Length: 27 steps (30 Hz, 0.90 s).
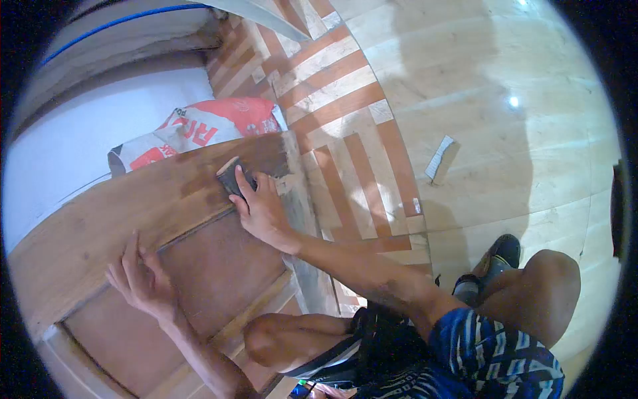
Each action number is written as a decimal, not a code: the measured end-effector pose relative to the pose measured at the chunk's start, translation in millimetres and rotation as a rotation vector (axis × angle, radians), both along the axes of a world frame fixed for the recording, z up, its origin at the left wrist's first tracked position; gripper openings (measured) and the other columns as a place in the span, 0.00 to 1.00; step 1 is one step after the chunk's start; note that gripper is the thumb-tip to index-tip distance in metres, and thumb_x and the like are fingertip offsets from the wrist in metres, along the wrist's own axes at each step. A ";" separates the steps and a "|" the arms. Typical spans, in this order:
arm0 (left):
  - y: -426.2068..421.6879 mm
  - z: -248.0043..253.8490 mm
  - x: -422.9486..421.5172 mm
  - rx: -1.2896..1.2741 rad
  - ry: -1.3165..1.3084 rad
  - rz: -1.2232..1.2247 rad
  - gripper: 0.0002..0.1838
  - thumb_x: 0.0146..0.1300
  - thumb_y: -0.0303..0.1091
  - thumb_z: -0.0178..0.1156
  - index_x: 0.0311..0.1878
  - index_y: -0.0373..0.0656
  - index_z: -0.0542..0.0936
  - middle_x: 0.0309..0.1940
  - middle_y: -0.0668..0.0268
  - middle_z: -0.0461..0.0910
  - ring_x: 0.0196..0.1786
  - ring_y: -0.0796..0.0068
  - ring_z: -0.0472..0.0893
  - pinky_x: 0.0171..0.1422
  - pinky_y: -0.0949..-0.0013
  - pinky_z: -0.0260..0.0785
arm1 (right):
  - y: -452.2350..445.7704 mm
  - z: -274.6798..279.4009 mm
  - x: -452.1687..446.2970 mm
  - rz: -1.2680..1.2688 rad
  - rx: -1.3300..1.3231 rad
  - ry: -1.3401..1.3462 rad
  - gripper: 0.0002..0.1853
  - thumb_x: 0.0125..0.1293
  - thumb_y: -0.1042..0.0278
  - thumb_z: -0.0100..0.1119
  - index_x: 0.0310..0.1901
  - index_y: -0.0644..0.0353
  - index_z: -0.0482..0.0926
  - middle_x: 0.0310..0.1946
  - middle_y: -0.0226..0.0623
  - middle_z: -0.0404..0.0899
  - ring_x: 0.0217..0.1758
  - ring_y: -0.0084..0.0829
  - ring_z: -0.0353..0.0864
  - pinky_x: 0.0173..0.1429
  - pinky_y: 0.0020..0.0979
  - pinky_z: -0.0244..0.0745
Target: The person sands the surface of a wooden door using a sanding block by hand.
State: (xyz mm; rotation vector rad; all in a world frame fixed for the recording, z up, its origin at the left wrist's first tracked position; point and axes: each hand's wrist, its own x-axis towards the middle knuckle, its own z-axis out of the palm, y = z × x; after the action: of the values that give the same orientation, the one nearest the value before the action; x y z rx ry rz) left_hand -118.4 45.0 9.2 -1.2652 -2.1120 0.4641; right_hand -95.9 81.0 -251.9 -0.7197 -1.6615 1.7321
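Note:
My right hand (264, 211) grips a sanding block (229, 178), a small block with dark sandpaper around it. The block rests against the wide top rail of a wooden panel door (126, 214), near the rail's right end. Around it the wood looks darker and patchy. My left hand (141, 282) is over the edge between the rail and a recessed panel, fingers loosely curled and apart, holding nothing. Whether its fingertips touch the wood I cannot tell.
A crumpled red and white sack (206, 126) lies just beyond the door. Patterned tiles (352, 159) border the pale floor (531, 179), where a small whitish strip (439, 158) lies. A blue hose or cable (119, 25) runs along the upper left. My bent knees flank the door's near side.

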 end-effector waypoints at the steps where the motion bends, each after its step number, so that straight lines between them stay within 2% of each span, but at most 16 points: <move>1: 5.3 -0.7 -13.1 -0.013 0.030 -0.027 0.16 0.64 0.18 0.65 0.54 0.41 0.87 0.53 0.61 0.82 0.56 0.60 0.80 0.60 0.56 0.71 | -2.4 -1.9 -5.6 0.014 0.005 -0.001 0.35 0.70 0.62 0.66 0.76 0.59 0.66 0.54 0.61 0.71 0.53 0.56 0.72 0.57 0.51 0.72; 2: 8.4 -2.2 -26.6 -0.028 0.054 -0.054 0.17 0.63 0.19 0.66 0.54 0.43 0.87 0.53 0.61 0.81 0.56 0.60 0.80 0.60 0.57 0.70 | -5.0 -5.1 -10.8 0.028 0.007 -0.007 0.35 0.70 0.63 0.67 0.76 0.58 0.67 0.54 0.61 0.71 0.53 0.55 0.73 0.57 0.49 0.73; 5: -6.8 -9.5 -72.6 0.001 0.150 -0.063 0.18 0.61 0.23 0.69 0.55 0.48 0.87 0.55 0.64 0.82 0.57 0.62 0.80 0.61 0.56 0.70 | -11.7 -13.3 -26.7 -0.006 0.054 0.021 0.35 0.69 0.62 0.66 0.75 0.61 0.66 0.50 0.58 0.70 0.50 0.55 0.70 0.55 0.53 0.71; 8: -1.5 -23.7 -73.8 -0.031 0.362 0.050 0.19 0.61 0.30 0.70 0.56 0.54 0.87 0.57 0.69 0.82 0.59 0.64 0.80 0.61 0.57 0.70 | -21.0 -13.1 -33.4 -0.015 0.023 0.007 0.36 0.70 0.61 0.65 0.76 0.60 0.66 0.52 0.58 0.69 0.52 0.56 0.70 0.57 0.54 0.70; 14: 11.0 -42.0 -88.8 0.264 0.544 0.069 0.14 0.62 0.36 0.69 0.51 0.64 0.89 0.54 0.77 0.83 0.58 0.68 0.80 0.59 0.59 0.71 | -25.7 -19.6 -34.4 -0.036 0.112 -0.018 0.35 0.72 0.59 0.62 0.77 0.59 0.64 0.55 0.61 0.69 0.56 0.58 0.70 0.61 0.53 0.70; 17: 13.4 -43.0 -93.9 0.379 0.537 0.023 0.13 0.61 0.34 0.70 0.47 0.66 0.90 0.50 0.79 0.85 0.56 0.69 0.81 0.58 0.59 0.71 | -28.9 -18.0 -36.9 -0.007 0.084 -0.049 0.35 0.73 0.60 0.60 0.78 0.60 0.63 0.56 0.64 0.69 0.57 0.59 0.70 0.63 0.54 0.69; 20: 9.7 -43.9 -101.4 0.490 0.503 -0.160 0.13 0.60 0.33 0.70 0.45 0.66 0.91 0.48 0.79 0.85 0.55 0.70 0.82 0.57 0.60 0.72 | -27.8 -7.4 -32.5 0.033 0.082 -0.177 0.35 0.72 0.68 0.60 0.79 0.59 0.61 0.57 0.68 0.69 0.56 0.62 0.71 0.63 0.51 0.70; 23: 5.5 -40.3 -103.3 0.529 0.453 -0.215 0.12 0.60 0.33 0.71 0.45 0.64 0.91 0.47 0.79 0.85 0.55 0.70 0.82 0.56 0.62 0.72 | -36.3 -6.0 -38.3 -0.058 0.175 -0.179 0.35 0.72 0.69 0.58 0.79 0.61 0.60 0.56 0.67 0.70 0.56 0.62 0.71 0.63 0.52 0.70; 27: 14.2 -40.5 -95.2 0.527 0.472 -0.211 0.12 0.61 0.31 0.70 0.46 0.61 0.91 0.47 0.76 0.85 0.55 0.70 0.82 0.57 0.62 0.72 | -33.2 -7.3 -28.3 0.065 0.139 -0.137 0.36 0.72 0.69 0.58 0.79 0.61 0.59 0.57 0.67 0.69 0.57 0.63 0.70 0.64 0.53 0.69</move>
State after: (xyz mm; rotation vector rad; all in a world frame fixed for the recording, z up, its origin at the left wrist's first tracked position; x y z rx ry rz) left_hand -213.7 59.3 -31.4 -0.9404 -1.5428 0.0836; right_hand -124.2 47.7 -259.1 -0.7406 -1.8965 1.6235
